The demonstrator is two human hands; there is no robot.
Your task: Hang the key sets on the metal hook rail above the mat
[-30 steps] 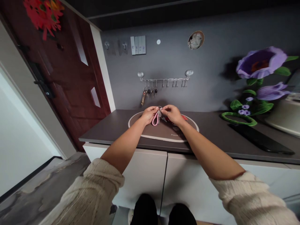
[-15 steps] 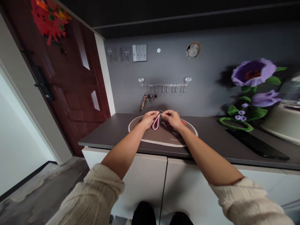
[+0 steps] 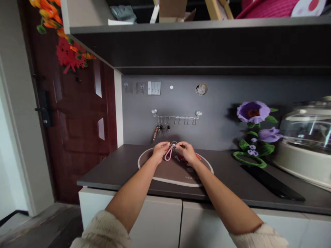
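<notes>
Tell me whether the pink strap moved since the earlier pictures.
No. The pink strap, held between left hand and right hand, stays at the back edge of the oval mat, below the hook rail; only the view shifted.

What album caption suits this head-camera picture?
Left hand and right hand hold a pink-looped key ring over an oval mat, below a key rack.
</notes>
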